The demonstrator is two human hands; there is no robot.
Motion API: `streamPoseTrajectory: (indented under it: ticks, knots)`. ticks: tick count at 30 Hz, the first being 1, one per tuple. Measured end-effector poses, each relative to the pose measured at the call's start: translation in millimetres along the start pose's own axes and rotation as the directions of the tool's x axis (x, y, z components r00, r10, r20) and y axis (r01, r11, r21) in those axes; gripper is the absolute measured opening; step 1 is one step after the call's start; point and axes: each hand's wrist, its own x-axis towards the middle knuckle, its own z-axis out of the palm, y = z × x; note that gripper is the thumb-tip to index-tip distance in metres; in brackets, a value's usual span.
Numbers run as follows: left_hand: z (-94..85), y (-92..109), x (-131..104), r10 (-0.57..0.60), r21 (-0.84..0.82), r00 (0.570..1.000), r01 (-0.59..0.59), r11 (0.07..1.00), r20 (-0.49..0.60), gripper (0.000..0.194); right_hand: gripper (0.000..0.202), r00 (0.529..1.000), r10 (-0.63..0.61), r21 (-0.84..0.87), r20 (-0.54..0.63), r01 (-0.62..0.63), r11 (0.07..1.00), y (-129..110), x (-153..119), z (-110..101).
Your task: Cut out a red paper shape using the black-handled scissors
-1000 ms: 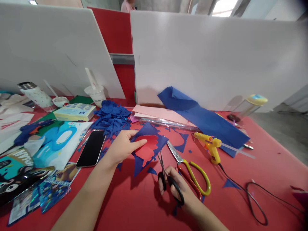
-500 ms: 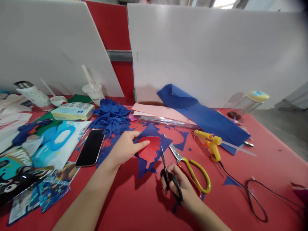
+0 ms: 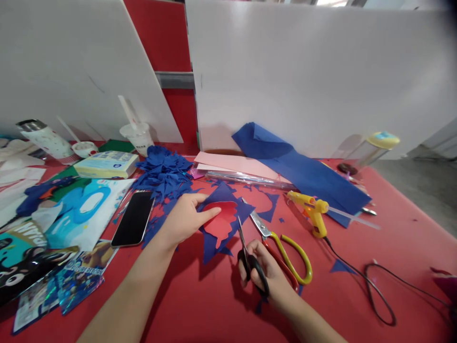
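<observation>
Between the thumb and fingers of my left hand (image 3: 183,219) are a red scalloped template (image 3: 222,220) and, beneath it, a piece of dark blue felt (image 3: 210,247). The thumb lies on top of the template. My right hand (image 3: 269,274) grips small black-handled scissors (image 3: 245,245), their blades pointing up beside the right edge of the felt. Large scissors (image 3: 303,255) with one yellow and one red handle rest on the table, partly behind my right hand.
A pile of blue cut pieces (image 3: 164,171), a phone (image 3: 134,218), a cup (image 3: 138,138) and a tissue pack (image 3: 107,164) stand left. Right are a long blue felt sheet (image 3: 303,174), a yellow glue gun (image 3: 314,214) with its cord (image 3: 369,286), and a jar (image 3: 374,147).
The whole view has shifted slightly. Both hands keep their hold on the felt with the template and on the small scissors, with hardly any movement.
</observation>
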Motion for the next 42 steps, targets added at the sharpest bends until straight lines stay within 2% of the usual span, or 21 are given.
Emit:
streamPoseTrajectory:
  ticks: [6,13,20,28,37,42]
  knots:
    - [0.6,0.9,-1.7,0.002,0.010,0.999,-0.002,1.000,0.032,0.028,0.049,0.998,-0.027,-0.063,0.051,0.030,0.998,-8.2,0.7,1.3]
    - [2.1,2.9,-3.4,-0.011,0.004,1.000,0.011,1.000,0.027,0.028,0.046,1.000,-0.005,-0.020,0.021,0.006,1.000,-8.9,1.0,2.9]
    - [3.1,3.8,-3.1,-0.049,-0.072,0.998,0.051,0.996,0.032,0.025,0.047,0.999,0.037,0.026,0.005,-0.037,0.999,-7.6,0.5,2.9]
    - [6.7,5.7,-3.5,-0.131,-0.187,0.989,0.141,0.972,0.066,0.020,0.047,0.999,-0.004,-0.028,0.044,0.005,1.000,-7.5,-0.3,-0.8]
    - [7.0,6.4,-3.3,-0.072,-0.031,0.996,0.074,0.997,0.061,0.019,0.044,0.999,-0.003,-0.029,0.040,0.004,1.000,-8.9,0.0,1.4]
    - [7.3,4.5,-3.0,-0.080,-0.030,0.996,0.082,0.996,0.043,0.022,0.044,1.000,-0.006,0.004,0.031,0.005,1.000,-4.9,0.1,0.2]
